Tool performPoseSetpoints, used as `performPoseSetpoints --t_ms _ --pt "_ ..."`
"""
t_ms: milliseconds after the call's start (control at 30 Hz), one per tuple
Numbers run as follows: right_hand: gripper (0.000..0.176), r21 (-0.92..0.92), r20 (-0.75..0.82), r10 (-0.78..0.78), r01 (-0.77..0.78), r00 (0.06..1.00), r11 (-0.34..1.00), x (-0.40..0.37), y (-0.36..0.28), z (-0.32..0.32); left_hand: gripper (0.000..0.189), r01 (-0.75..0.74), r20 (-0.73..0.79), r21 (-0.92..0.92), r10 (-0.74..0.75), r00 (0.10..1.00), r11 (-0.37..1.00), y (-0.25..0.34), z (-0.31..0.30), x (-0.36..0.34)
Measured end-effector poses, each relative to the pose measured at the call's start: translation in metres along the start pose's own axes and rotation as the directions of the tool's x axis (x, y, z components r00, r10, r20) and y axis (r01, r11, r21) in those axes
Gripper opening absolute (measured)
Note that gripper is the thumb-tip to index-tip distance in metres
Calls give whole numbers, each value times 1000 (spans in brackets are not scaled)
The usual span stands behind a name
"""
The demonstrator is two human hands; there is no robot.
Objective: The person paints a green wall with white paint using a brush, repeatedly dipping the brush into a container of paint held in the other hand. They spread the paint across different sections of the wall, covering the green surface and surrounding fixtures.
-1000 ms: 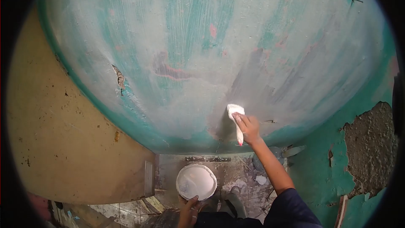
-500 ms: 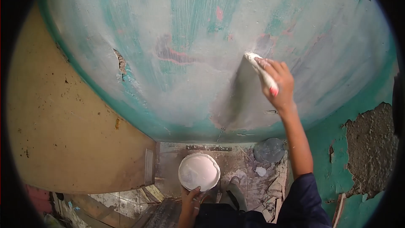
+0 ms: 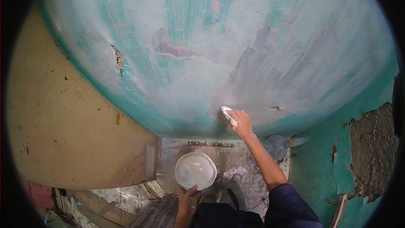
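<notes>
Place: I see a run-down room, its use unclear
Wall (image 3: 198, 71): streakily painted, 12 o'clock
Plaster (image 3: 373, 152): crumbled, towards 4 o'clock
Floor (image 3: 126, 198): grimy, tiled, 7 o'clock

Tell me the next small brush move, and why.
Probably, the right hand should draw the brush slightly lower: it is low on the wall, just above a teal strip that looks largely uncovered, while greyish coating shows above it.

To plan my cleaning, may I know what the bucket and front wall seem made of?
Bucket: probably plastic, pale and dull, with a smeared, rounded rim.
Front wall: likely plaster, streaky whitish over green; the chipped spot exposes rough brownish material.
</notes>
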State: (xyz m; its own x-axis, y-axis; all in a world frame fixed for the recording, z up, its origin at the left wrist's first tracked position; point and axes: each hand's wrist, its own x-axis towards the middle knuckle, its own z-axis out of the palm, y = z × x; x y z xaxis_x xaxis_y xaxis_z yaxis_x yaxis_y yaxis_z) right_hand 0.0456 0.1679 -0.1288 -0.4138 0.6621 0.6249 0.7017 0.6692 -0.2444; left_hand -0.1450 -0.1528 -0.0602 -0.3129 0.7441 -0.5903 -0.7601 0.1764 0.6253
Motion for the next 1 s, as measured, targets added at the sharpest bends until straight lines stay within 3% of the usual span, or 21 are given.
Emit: performPoseSetpoints --t_ms 67,133,233,300,367,500,600,767,833,867,933,967,1000 --pt "31 50 41 40 -42 998 998 -5 -7 -11 71 -18 49 -35 19 999 999 3 9 1" --pt "36 200 -26 118 -110 993 974 1 -21 -33 71 -28 56 -36 30 998 999 7 19 0" --pt "35 231 -147 101 -65 984 971 40 -40 -86 70 -44 78 -31 47 996 999 5 23 4" --pt "37 170 -307 -8 63 952 984 81 -38 -120 70 -50 94 -35 53 994 998 3 28 5" --pt "38 -39 -449 -153 151 880 988 131 -54 -170 69 -53 111 -35 57 992 998 3 35 3" --pt "38 -208 -506 -289 210 813 955 176 -54 -196 67 -41 62 -54 44 997 998 -5 42 1" --pt "39 -483 -327 -372 185 869 856 155 -33 -156 67 -68 113 -98 79 990 993 -12 42 1" --pt "40 -364 -157 -322 248 934 898 66 -10 -63 67 -80 38 -103 84 996 991 -15 46 -5" --pt "40 -178 -8 -244 239 970 955 43 -4 -44 67 -111 27 -108 114 993 988 -12 55 -11" --pt "40 -170 -8 -250 245 968 954 38 -5 -45 67 -136 18 -112 139 990 984 -10 60 -14" --pt "39 17 164 -18 15 986 1000 29 -7 -45 67 -144 15 -114 146 989 983 -9 65 -15" --pt "39 26 166 -21 17 986 1000 30 -13 -50 67 -143 17 -117 146 989 983 -8 68 -16" --pt "38 259 156 184 -220 971 941 28 -20 -55 67 -145 6 -116 147 989 983 -9 69 -14"
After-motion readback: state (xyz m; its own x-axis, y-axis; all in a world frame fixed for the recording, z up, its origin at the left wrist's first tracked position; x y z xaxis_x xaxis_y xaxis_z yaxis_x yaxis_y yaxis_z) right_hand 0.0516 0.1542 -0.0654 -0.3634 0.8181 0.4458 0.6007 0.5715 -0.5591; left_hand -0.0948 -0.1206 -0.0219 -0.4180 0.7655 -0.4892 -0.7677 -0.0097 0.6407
